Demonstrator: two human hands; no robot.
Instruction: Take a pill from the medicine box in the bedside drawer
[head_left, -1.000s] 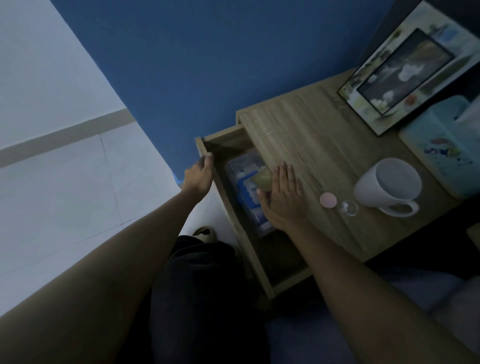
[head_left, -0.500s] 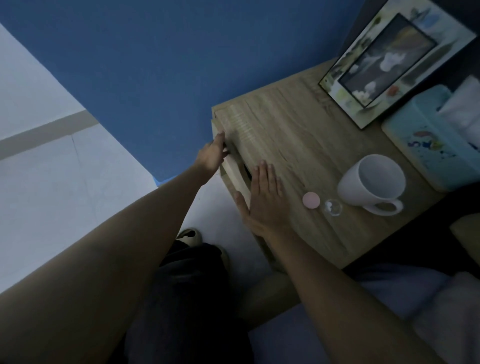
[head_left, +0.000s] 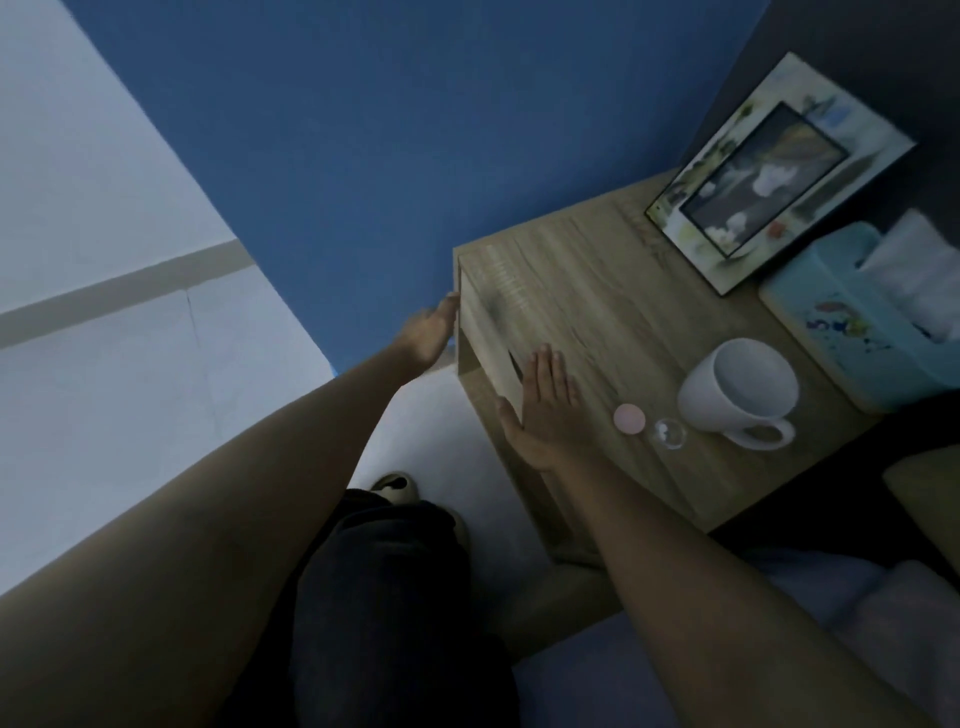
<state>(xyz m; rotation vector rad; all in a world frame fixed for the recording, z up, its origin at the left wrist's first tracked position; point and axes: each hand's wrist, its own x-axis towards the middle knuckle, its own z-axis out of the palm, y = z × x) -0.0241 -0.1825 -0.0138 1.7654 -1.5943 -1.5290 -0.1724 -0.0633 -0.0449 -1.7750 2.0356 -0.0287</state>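
Your pill (head_left: 629, 418) appears to be the small pink disc lying on the worktop (head_left: 587, 291), at about 3 o'clock from your right hand (head_left: 545, 410) and just beside it, with a small clear cap or dome (head_left: 670, 433) next to it on the far side; whether that disc is truly the pill or a lid you cannot tell in this dim light. Judge it light, hard, smooth and easy to flick away, so pinch it by its rim between thumb and forefinger rather than pressing down on its face. The medicine box is out of sight now, presumably inside the drawer (head_left: 488, 358), whose front sits flush or nearly flush with the cabinet. Your right hand lies flat over the worktop edge, fingers straight, its grip released and holding nothing. Your left hand (head_left: 428, 330), at about 10 o'clock from the right one, has an open palm against the drawer's far corner, also grasping nothing. Beyond the pill, at 3 o'clock, stands a white mug (head_left: 737, 395); at 1 o'clock leans a picture frame (head_left: 774, 171), and a pale blue tissue box (head_left: 857, 332) sits at the worktop's right end. Against a second ago, the drawer that stood pulled out with the blue box showing is now pushed in, your left hand has followed its front inward, and your right hand has come up out of the drawer onto the worktop.
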